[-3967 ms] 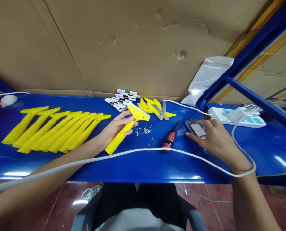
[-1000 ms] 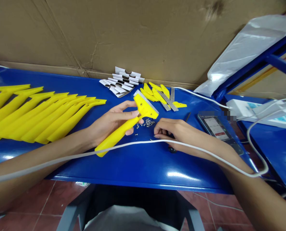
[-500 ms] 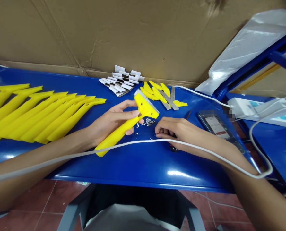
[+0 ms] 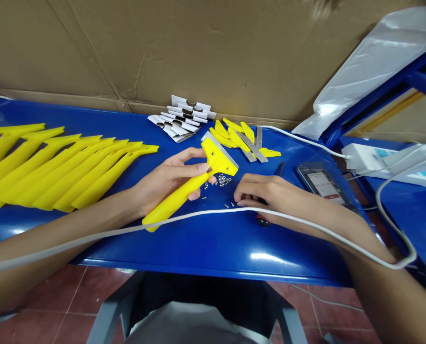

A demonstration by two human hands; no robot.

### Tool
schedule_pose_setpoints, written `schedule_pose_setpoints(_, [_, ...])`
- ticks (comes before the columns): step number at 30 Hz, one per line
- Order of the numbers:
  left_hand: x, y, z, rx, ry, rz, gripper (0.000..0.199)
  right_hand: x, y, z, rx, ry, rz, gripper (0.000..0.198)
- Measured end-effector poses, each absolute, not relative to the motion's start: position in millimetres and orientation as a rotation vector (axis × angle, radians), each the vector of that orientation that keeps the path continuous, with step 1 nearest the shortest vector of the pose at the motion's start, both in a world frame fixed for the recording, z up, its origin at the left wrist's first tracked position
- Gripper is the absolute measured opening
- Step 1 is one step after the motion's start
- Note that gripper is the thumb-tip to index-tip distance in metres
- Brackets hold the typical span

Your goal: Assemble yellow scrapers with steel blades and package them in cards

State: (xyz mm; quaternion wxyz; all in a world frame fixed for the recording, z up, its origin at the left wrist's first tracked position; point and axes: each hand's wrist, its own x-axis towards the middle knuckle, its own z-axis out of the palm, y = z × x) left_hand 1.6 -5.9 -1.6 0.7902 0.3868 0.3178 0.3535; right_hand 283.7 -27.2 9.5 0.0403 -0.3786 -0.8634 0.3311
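My left hand (image 4: 169,179) is closed around the neck of a yellow scraper (image 4: 179,196), its head tilted up with a metal blade (image 4: 218,145) along the edge. Two holes show in the head. My right hand (image 4: 259,188) rests low over the table, fingers curled and pressed together; whatever is in them is hidden. Just left of those fingertips lie a couple of loose screws (image 4: 230,205). Partly covered by this hand is a screwdriver-like tool with a red and black handle (image 4: 263,220). A small heap of screws (image 4: 224,180) sits beside the scraper head.
Yellow scraper handles (image 4: 65,177) lie in a row at left. Folded white cards (image 4: 184,119) and yellow plates with metal blades (image 4: 245,138) lie at the back. A phone (image 4: 323,186) and power strip (image 4: 395,165) are at right. A white cable (image 4: 198,213) crosses the view before both arms.
My right fingertips have shifted slightly right, and the loose screws beside them now show more clearly. The scraper stays in my left hand, nearly unmoved.
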Motion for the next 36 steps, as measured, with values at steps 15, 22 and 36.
schedule_pose_setpoints(15, [1, -6, -4, 0.841, 0.681, 0.746, 0.023, 287, -26, 9, -1.071, -2.703, 0.954, 0.025])
schedule_pose_setpoints(22, [2, -6, -2, 0.832, 0.697, 0.748, 0.023, 281, -28, 9, -1.117, -2.728, 0.902, 0.026])
schedule_pose_setpoints(36, [-1, -6, -8, 0.806, 0.698, 0.755, 0.027, 275, -34, 24, -0.954, -2.281, 0.522, 0.013])
